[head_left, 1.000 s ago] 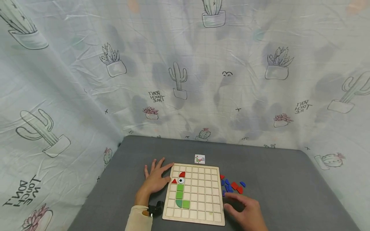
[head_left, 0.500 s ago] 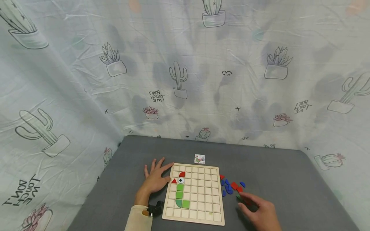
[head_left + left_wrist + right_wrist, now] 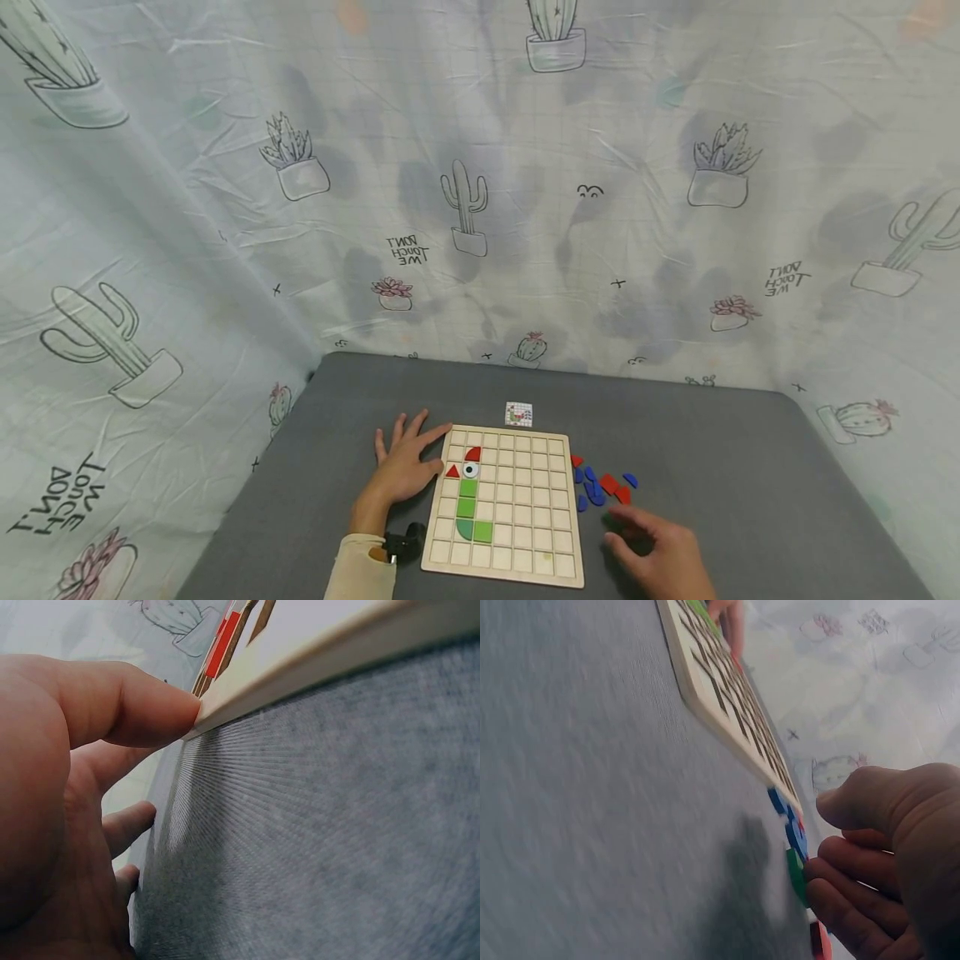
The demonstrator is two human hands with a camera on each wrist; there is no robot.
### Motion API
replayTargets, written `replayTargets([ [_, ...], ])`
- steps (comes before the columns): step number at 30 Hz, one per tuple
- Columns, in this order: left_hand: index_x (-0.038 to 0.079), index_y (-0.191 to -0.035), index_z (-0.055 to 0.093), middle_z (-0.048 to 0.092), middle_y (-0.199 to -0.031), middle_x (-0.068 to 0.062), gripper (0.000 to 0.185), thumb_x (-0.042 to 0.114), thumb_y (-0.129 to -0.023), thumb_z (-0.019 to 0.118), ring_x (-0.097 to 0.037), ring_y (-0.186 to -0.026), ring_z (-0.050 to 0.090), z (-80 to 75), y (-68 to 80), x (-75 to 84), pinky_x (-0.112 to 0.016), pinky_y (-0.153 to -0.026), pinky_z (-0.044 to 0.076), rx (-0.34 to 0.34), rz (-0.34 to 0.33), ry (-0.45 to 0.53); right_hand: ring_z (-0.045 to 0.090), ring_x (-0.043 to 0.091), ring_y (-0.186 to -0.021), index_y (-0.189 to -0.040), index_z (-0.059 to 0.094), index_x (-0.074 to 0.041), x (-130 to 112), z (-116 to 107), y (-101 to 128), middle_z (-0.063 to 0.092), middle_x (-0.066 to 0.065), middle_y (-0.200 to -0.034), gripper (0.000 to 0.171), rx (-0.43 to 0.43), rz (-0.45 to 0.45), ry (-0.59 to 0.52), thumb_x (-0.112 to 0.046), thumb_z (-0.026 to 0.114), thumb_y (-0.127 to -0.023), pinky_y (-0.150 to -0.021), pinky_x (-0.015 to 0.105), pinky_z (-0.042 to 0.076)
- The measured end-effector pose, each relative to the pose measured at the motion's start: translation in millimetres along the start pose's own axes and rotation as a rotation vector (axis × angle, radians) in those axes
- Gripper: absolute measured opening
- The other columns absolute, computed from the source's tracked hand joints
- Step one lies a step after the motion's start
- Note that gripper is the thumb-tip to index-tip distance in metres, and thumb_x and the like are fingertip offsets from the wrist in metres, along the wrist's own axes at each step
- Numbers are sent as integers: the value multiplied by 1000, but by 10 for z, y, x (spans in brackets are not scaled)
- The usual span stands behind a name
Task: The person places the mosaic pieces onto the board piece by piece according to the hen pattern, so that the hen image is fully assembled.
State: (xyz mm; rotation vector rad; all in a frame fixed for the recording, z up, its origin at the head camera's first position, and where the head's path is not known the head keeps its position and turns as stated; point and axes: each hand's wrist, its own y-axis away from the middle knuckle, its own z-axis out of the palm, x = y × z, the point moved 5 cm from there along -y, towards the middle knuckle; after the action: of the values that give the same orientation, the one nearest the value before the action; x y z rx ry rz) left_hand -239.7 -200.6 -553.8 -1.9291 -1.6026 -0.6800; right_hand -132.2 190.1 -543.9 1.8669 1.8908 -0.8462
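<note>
A wooden grid board lies on the grey table. In its left columns sit a red quarter-round, a red triangle, a round eye piece, several green squares and a green quarter-round. My left hand touches the board's left edge with thumb and index finger, the other fingers spread. To the board's right is my right hand, thumb apart from the fingers. A green piece shows at its fingertips in the right wrist view; its underside is hidden.
Loose blue pieces and red pieces lie along the board's right side. A small printed card rests beyond the far edge. Patterned cloth hangs behind and at both sides.
My right hand first moved right from beside the board, uncovering blue pieces, then came back slightly left; the green piece at its fingertips shifted left too. My left hand and the board stay put.
</note>
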Motion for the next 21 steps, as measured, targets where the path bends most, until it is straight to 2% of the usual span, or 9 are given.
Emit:
replayTargets([
  [4,25,-155,65,31,-179,-20,63,14,-94,72,-54,-168,6,-6,6,6,-79,-126,-16,2,-1,-2,80,8,-91,-112,86,-21,-81,27,31,84,-8,-105,33,31,-55,-21,-23,98,-81,-82,32,66],
  [8,25,-155,65,31,-179,-20,63,15,-94,73,-54,-168,6,6,6,0,-79,-126,-16,3,-4,-4,82,18,-101,-115,86,-21,-95,33,-5,85,-5,-107,33,60,-35,-28,-19,95,-83,-87,39,68],
  [13,26,-156,65,31,-179,-19,62,16,-94,72,-53,-168,6,21,-5,-11,-79,-126,-16,-2,-7,0,81,25,-109,-119,85,-20,-37,54,-50,84,-1,-113,36,0,9,9,-19,94,-84,-94,47,66],
  [17,26,-156,65,30,-179,-19,62,16,-95,72,-53,-169,5,17,-18,-14,-79,-126,-16,-2,0,0,81,21,-104,-116,85,-20,-9,64,-17,84,-3,-111,35,-24,11,33,-18,95,-83,-91,42,67],
  [21,25,-156,64,30,-179,-20,63,15,-95,72,-53,-169,5,3,-15,-13,-79,-126,-16,-4,2,-3,79,8,-93,-112,85,-23,-18,58,60,83,-11,-103,35,-26,-5,30,-17,97,-79,-85,32,65],
])
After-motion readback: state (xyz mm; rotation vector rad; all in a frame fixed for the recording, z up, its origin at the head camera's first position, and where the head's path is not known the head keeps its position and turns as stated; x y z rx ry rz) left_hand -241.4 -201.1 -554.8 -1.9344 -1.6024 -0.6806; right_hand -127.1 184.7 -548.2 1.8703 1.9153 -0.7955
